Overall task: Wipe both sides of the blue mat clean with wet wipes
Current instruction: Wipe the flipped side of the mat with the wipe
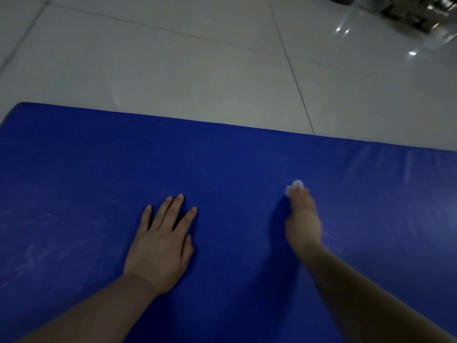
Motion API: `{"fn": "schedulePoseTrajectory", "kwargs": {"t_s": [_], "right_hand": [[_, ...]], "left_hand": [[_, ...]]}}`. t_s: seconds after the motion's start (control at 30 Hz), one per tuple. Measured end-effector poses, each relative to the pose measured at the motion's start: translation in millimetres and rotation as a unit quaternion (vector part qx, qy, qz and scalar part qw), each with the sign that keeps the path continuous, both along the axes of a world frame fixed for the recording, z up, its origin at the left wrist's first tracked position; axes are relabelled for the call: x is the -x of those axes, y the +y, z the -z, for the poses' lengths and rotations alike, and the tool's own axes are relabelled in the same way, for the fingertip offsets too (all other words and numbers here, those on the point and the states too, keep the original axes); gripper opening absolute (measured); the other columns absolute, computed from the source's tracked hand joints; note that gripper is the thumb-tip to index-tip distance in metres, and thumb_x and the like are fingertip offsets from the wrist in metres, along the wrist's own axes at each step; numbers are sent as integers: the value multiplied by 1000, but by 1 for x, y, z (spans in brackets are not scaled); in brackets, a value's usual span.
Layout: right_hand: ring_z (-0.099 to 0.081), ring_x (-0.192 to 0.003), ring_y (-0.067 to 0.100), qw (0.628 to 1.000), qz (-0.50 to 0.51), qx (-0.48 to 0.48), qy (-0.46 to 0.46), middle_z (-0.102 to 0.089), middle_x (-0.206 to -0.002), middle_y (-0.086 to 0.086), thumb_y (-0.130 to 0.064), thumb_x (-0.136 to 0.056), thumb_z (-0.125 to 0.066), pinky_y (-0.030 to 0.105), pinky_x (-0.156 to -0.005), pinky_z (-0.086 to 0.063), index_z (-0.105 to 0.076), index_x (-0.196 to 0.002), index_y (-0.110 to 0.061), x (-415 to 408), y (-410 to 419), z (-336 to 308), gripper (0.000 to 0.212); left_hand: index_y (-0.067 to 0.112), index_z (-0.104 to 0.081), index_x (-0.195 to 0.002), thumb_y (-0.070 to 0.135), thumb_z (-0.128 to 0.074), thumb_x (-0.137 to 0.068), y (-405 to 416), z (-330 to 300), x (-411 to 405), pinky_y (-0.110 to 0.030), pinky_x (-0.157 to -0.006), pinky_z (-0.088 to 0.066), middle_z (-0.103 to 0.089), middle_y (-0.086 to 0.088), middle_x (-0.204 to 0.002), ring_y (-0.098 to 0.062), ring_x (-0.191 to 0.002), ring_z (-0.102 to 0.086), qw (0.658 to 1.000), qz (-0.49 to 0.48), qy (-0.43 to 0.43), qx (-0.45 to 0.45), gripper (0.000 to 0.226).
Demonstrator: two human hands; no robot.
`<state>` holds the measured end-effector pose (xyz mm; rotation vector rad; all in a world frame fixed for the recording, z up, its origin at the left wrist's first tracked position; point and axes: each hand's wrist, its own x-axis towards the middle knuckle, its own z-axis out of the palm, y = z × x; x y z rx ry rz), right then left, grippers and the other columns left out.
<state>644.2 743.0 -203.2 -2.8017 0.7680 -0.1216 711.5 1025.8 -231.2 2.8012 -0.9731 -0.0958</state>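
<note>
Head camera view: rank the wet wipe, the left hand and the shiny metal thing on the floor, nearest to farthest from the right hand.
1. wet wipe: pinched at the right hand's fingertips, on the blue mat.
2. left hand: flat on the mat, to its left.
3. shiny metal thing: far top right, on the tiled floor.

Right hand [303,219] motion-blurred; fingers can't be told apart. Only a scrap of white wipe [294,186] shows past its fingertips, rest hidden in grip. Blue mat [222,164] cut off left, right, bottom. Shiny object [425,11] far beyond fingers, cropped, unidentifiable.
</note>
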Motion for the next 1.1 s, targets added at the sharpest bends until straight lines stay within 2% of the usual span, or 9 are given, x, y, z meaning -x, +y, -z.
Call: {"fn": "schedulePoseTrajectory", "kwargs": {"t_s": [0.07,0.17,0.3,0.4,0.53,0.63,0.87,0.97,1.1], "right_hand": [[-12,-146,19,992,-113,43,-30,-13,-158,5,4,-84,-31,22,-116,0,5,-150,-11,2,43,15,76],[-25,-139,22,980,-194,-25,21,-37,-148,10,2,-75,-36,27,-118,-9,-32,-145,-2,17,47,23,71],[-15,-146,21,1000,14,14,-6,-19,-156,0,23,-75,-35,22,-118,-1,-31,-147,-10,48,-13,7,79],[-3,-147,14,999,51,-6,7,-7,-159,-1,22,-81,-32,22,-118,3,-21,-150,-11,42,11,5,77],[-31,-139,31,993,-112,5,-27,-31,-150,12,19,-70,-43,26,-116,-1,-35,-142,0,36,91,27,76],[-24,-141,21,983,-182,-12,-11,-33,-152,5,22,-61,-44,34,-116,-4,-26,-146,-11,51,89,28,92],[-4,-145,9,997,72,-21,-7,-12,-158,-5,23,-79,-32,25,-119,-1,-26,-149,-14,79,18,6,80],[-16,-144,13,999,-26,-33,-23,-19,-155,-4,11,-81,-24,17,-116,0,-25,-150,-15,72,88,14,74],[-10,-145,16,975,-223,5,-14,-18,-158,-2,8,-76,-40,33,-117,-6,-9,-152,-16,93,121,33,85]], "left_hand": [[16,-51,-138,37,-30,-91,0,-2,1,-50,-111,-18,-38,-12,-150,-27,-137,-36,1000,-2,6,0,56],[16,-51,-139,36,-29,-91,0,-4,0,-49,-111,-17,-38,-12,-150,-27,-137,-36,1000,0,6,-7,56],[16,-50,-139,36,-28,-92,0,-2,1,-48,-113,-14,-39,-12,-150,-27,-137,-36,1000,-4,3,-7,56],[16,-51,-138,36,-28,-91,0,-3,1,-48,-113,-14,-40,-12,-150,-28,-137,-37,1000,-6,5,-10,56],[15,-52,-138,36,-28,-91,-1,-5,1,-48,-112,-16,-40,-12,-149,-27,-137,-37,1000,-7,5,-12,56],[15,-52,-137,36,-27,-92,0,-5,2,-47,-112,-16,-40,-12,-149,-27,-137,-36,1000,-4,3,-8,56],[8,-57,-131,27,-28,-90,7,-10,15,-45,-114,-17,-41,-15,-148,-29,-137,-36,999,19,6,47,54],[9,-58,-130,25,-30,-89,17,-10,45,-45,-115,-15,-39,-15,-149,-27,-139,-32,996,50,17,68,53],[14,-59,-131,26,-34,-86,29,-6,69,-45,-115,-14,-37,-14,-151,-26,-140,-30,992,117,19,44,53]]}}
